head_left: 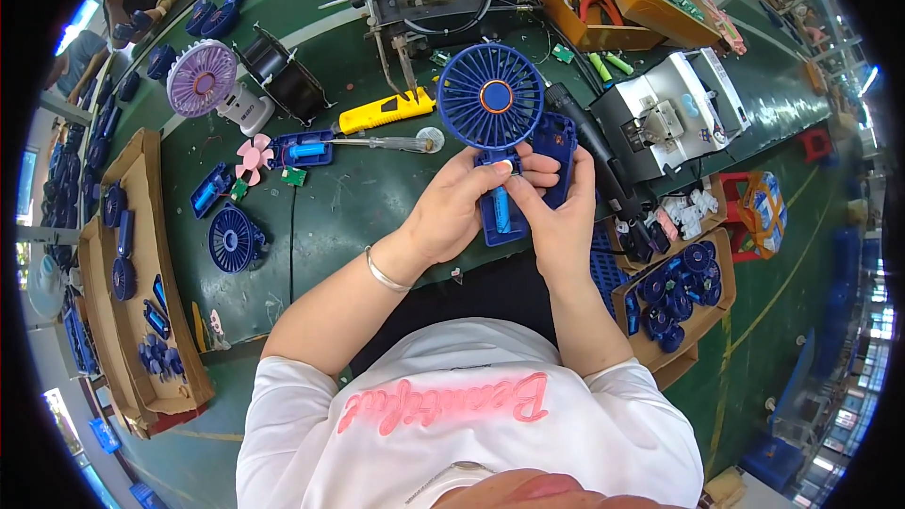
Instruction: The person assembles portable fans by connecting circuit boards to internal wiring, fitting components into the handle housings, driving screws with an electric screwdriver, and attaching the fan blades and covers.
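Here's the fan [492,99] above the table [339,207], left hand [452,203] clasping its neck, right hand's [566,226] fingers seemingly curled round a loose shell [556,143], with the battery [501,210] apparently seated but the handle [490,234] yet uncovered.

Bright, even light, crisp centre, curved blurry rim, glare at left windows [77,26]

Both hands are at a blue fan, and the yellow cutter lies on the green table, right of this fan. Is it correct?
Not quite: the head view shows the yellow cutter left of the blue fan. It does lie on the green table, and the left hand and right hand are at the fan.
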Motion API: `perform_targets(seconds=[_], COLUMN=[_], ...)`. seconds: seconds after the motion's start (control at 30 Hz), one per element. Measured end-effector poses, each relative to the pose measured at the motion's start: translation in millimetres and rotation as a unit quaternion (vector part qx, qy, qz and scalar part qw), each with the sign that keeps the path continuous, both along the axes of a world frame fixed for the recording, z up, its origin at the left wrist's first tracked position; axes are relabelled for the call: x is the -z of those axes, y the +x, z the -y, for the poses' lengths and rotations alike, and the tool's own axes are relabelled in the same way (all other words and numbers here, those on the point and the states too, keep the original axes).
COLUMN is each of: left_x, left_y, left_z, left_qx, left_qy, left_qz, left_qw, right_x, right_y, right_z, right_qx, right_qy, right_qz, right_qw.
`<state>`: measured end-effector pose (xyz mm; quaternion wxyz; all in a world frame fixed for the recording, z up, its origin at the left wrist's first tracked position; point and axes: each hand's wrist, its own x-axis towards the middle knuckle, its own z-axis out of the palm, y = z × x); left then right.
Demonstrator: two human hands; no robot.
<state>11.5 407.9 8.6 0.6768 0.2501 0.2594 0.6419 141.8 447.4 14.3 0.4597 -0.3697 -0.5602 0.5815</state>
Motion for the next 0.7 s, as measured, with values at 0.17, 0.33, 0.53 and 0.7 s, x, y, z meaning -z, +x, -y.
perform_targets(seconds=[0.17, 0.33, 0.53, 0.7], left_x=[0.8, 3.0, 7.9, 18.6], left_y=[1.2, 2.8, 8.8, 5.1], left_z=[-0.3, -3.6, -3.6, -1.9], left_qx=[0.001, -0.046, -0.097, -0.125], left_qy=[0.007, 0.007, 0.025, 0.103], left_qz=[-0.011, -0.009, -0.099, -0.222], left_qw=[1.000, 0.999, 0.990, 0.962], right_x=[3.2, 17.0, 24.8, 14.9], right_y=[3.7, 18.2, 25.8, 10.2], right_z=[-0.8, -5.3, 5.9, 17.9], right_qx=[0.006, -0.001, 0.044, 0.042], right_qy=[-0.007, -0.073, 0.240, 0.324], right_qz=[0.009, -0.092, 0.192, 0.190], right_qw=[1.000, 0.993, 0.951, 0.926])
